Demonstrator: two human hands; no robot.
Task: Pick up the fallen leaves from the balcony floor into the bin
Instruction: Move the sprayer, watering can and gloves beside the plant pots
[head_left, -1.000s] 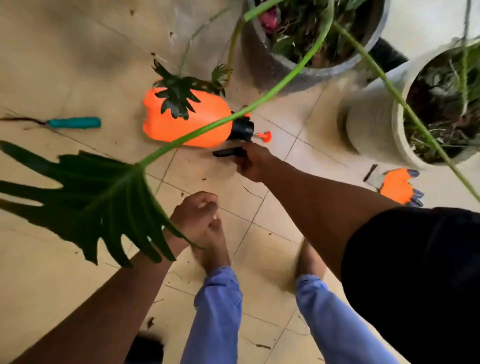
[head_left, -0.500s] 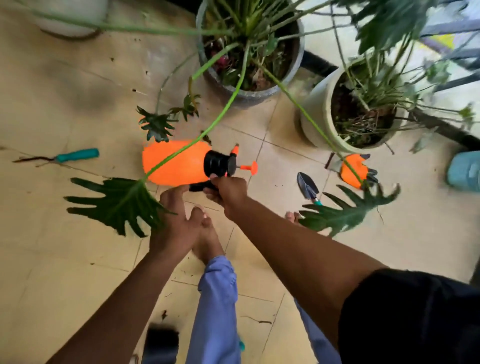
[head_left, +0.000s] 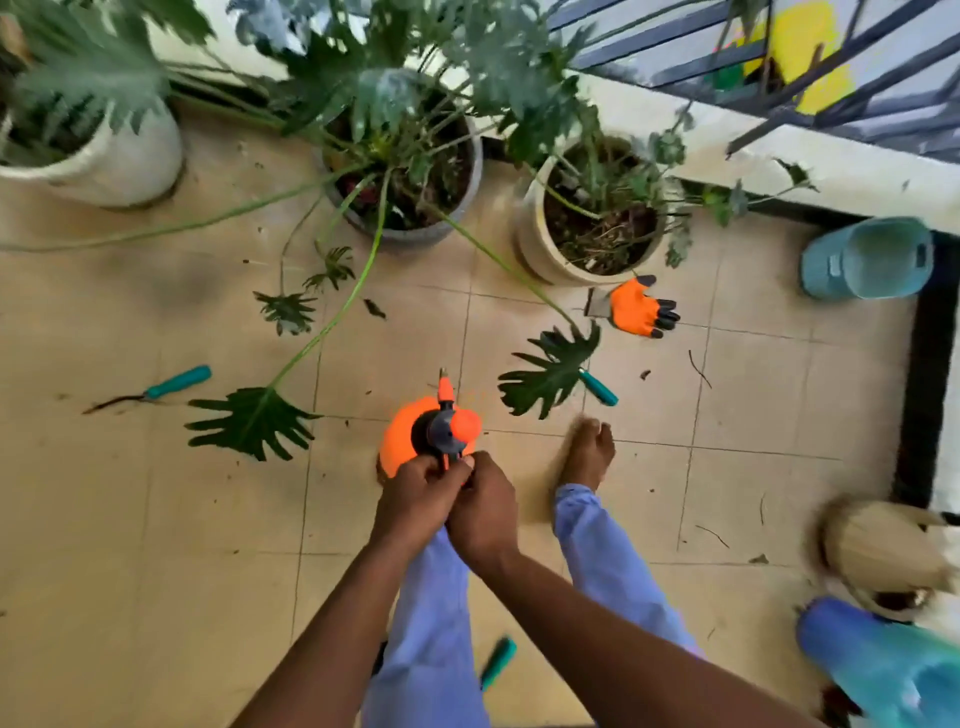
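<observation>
Beige tiled balcony floor (head_left: 156, 545), seen from above, with a white parapet and dark railing (head_left: 779, 67) along the far right.

Far left of the grip: white pot (head_left: 119, 161) holding a plant; nearer, a teal-handled hand tool (head_left: 171, 385) lying flat on the tiles.

Left of the grip: a large green lobed leaf (head_left: 249, 422) on a long stalk, low over the floor just beside the sprayer.

Centre — the grip itself: orange spray bottle (head_left: 415, 441), its black pump head and orange nozzle pointing away from the person. Left hand (head_left: 415, 499) and right hand (head_left: 480, 512) are both curled round the handle at its near side, touching one another.

Beyond the grip: grey pot (head_left: 405, 208) with a broad-leaved plant. Small fallen leaves (head_left: 374, 308) and dark scraps lie on the tiles between this pot and the sprayer, well apart from both hands.

Right of the grip: a bare foot (head_left: 587, 452); a second lobed leaf (head_left: 550, 371) overlapping a teal-handled trowel (head_left: 600, 388); beyond these, a cream pot (head_left: 540, 244) with an orange glove (head_left: 631, 306) just beside it.

Far right: light blue bin (head_left: 867, 260) lying on its side against the wall — well apart from the hands; nearer, a blurred tan basket (head_left: 883, 556) and a blue blurred object (head_left: 883, 670) at the frame's lower corner.
</observation>
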